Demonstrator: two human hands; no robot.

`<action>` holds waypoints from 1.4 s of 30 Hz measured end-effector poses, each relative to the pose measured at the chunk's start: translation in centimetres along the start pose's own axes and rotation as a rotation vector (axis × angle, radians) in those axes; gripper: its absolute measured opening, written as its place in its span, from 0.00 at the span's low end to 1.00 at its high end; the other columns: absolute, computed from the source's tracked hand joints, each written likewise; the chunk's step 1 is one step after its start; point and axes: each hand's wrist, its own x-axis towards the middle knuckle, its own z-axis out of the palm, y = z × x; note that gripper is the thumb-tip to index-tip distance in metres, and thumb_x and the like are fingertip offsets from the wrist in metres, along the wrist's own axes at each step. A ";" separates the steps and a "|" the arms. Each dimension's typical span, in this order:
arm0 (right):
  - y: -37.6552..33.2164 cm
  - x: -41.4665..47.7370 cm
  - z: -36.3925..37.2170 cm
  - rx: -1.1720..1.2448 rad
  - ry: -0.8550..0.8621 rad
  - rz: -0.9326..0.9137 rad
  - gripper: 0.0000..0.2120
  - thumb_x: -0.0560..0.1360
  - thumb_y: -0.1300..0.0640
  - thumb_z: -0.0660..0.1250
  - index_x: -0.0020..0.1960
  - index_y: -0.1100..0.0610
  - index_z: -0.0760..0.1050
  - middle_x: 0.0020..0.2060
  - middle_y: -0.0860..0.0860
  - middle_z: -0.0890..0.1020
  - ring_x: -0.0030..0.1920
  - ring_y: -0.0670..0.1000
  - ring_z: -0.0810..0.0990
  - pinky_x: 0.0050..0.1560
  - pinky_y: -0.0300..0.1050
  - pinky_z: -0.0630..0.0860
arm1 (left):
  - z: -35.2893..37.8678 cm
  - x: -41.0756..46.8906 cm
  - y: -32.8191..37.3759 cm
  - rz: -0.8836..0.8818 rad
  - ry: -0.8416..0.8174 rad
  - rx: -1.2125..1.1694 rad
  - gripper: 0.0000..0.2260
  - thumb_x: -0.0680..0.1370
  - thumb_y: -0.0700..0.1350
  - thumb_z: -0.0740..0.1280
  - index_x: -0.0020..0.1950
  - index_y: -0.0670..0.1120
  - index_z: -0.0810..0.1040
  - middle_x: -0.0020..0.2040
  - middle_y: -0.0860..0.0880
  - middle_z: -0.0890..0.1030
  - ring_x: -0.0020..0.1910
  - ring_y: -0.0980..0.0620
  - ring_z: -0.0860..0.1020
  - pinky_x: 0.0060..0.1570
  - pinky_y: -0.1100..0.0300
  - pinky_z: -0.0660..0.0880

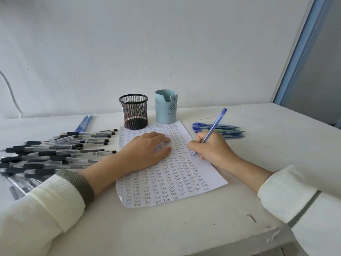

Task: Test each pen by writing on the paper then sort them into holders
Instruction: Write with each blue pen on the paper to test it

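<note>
Standing at the far end of the paper [171, 187] in the head view are two holders side by side: a black mesh holder [133, 111] on the left, its base touching the sheet's top edge, and a pale blue holder [166, 108] with a drawn face on the right. The paper lies near the middle of the white desk [184, 228], slightly turned, and is covered in rows of the word "Test". A large heap of black pens [46, 156] spreads over the left of the desk, reaching up to the sheet's left edge, with two blue pens [84, 123] lying apart behind it. A smaller bunch of blue pens [228, 131] lies to the right of the paper, partly hidden behind the right grip. A pale cable [11, 93] runs down the white wall at far left, and a blue frame [302, 50] rises at far right.

The left grip [145, 154] lies flat on the upper half of the sheet, palm down, fingers straight and slightly spread, pressing the paper; it covers part of the writing. The right grip [212, 146] rests on the sheet's right edge, fingers curled round a blue pen [215, 124] in a writing hold. The pen leans up and to the right, its tip on the paper. Both forearms come out of white sleeves [46, 206] with grey-green cuffs
</note>
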 end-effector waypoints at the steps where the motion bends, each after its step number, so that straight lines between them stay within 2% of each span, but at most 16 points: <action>1: 0.0 0.0 0.0 -0.004 -0.005 -0.008 0.20 0.70 0.59 0.70 0.23 0.52 0.67 0.19 0.47 0.73 0.25 0.47 0.72 0.34 0.41 0.70 | 0.0 0.0 0.0 0.000 0.000 0.003 0.22 0.80 0.63 0.56 0.71 0.59 0.70 0.73 0.56 0.68 0.70 0.53 0.68 0.70 0.52 0.65; 5: -0.1 0.0 0.1 -0.005 -0.018 -0.005 0.20 0.70 0.59 0.70 0.22 0.52 0.69 0.20 0.49 0.75 0.24 0.45 0.72 0.36 0.40 0.70 | 0.0 -0.1 0.0 -0.006 -0.006 0.003 0.22 0.80 0.63 0.56 0.71 0.59 0.70 0.73 0.56 0.68 0.70 0.53 0.68 0.70 0.52 0.65; 10: -0.2 -0.1 0.1 -0.047 -0.044 -0.017 0.18 0.70 0.56 0.71 0.24 0.51 0.70 0.20 0.49 0.76 0.23 0.45 0.73 0.41 0.45 0.76 | -0.1 -0.3 0.1 -0.010 -0.004 -0.007 0.20 0.80 0.62 0.58 0.71 0.59 0.71 0.73 0.57 0.68 0.70 0.54 0.68 0.70 0.54 0.64; 14: -0.2 0.0 0.1 -0.036 -0.026 -0.022 0.20 0.70 0.59 0.71 0.23 0.52 0.66 0.19 0.46 0.72 0.22 0.46 0.71 0.34 0.41 0.71 | -0.2 -0.3 0.2 -0.016 -0.017 -0.006 0.20 0.80 0.62 0.57 0.71 0.59 0.70 0.73 0.57 0.68 0.70 0.54 0.68 0.69 0.54 0.64; 16: -0.2 0.0 0.1 -0.014 -0.024 -0.012 0.21 0.70 0.60 0.71 0.23 0.53 0.66 0.19 0.48 0.72 0.22 0.45 0.71 0.33 0.39 0.69 | -0.3 -0.4 0.3 -0.016 -0.021 -0.003 0.20 0.80 0.62 0.57 0.71 0.59 0.70 0.73 0.57 0.68 0.70 0.54 0.68 0.70 0.55 0.64; 19: -0.3 -0.1 0.1 -0.027 -0.050 -0.014 0.20 0.70 0.60 0.71 0.22 0.52 0.68 0.19 0.48 0.73 0.21 0.44 0.71 0.34 0.39 0.69 | -0.4 -0.5 0.6 -0.019 -0.017 0.002 0.21 0.80 0.61 0.57 0.71 0.58 0.70 0.73 0.57 0.67 0.71 0.54 0.68 0.70 0.55 0.63; 23: -0.4 -0.1 0.1 -0.026 -0.042 -0.014 0.21 0.69 0.61 0.71 0.21 0.52 0.67 0.17 0.45 0.69 0.22 0.47 0.70 0.31 0.38 0.68 | -0.5 -0.6 0.7 -0.025 -0.026 0.006 0.21 0.80 0.61 0.57 0.72 0.58 0.70 0.74 0.57 0.67 0.71 0.54 0.67 0.70 0.55 0.63; 42: -0.1 0.1 -0.1 -0.014 -0.023 -0.034 0.22 0.69 0.63 0.70 0.23 0.53 0.63 0.18 0.46 0.66 0.23 0.49 0.69 0.28 0.37 0.68 | -0.4 -0.5 0.5 -0.021 -0.028 0.000 0.21 0.80 0.62 0.57 0.72 0.58 0.70 0.74 0.57 0.67 0.71 0.54 0.68 0.69 0.55 0.64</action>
